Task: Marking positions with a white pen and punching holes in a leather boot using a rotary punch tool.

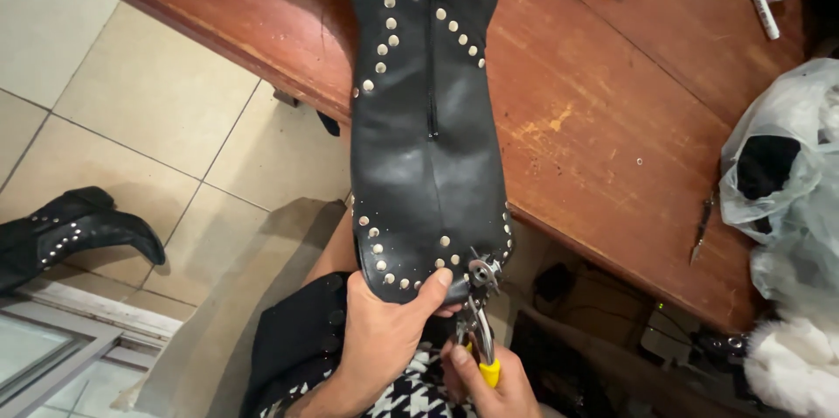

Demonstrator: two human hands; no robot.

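Count, per kind:
- 2 black leather boots with silver studs: one (428, 129) lying on the reddish-brown wooden tabletop (603, 138), one (65, 234) on the tiled floor (131, 112).
- 1 metal punch plier with yellow grips (481, 330).
- 2 hands: left hand (384, 335), right hand (494, 387).
- 1 white marker pen (761, 3).
- 1 small dark metal tool (702, 230) near the tabletop's edge.
- 1 clear plastic bag (778, 164).
- Studs: too many to count reliably.

Left hand (384, 335) grips with thumb up; right hand (494, 383) clenched.
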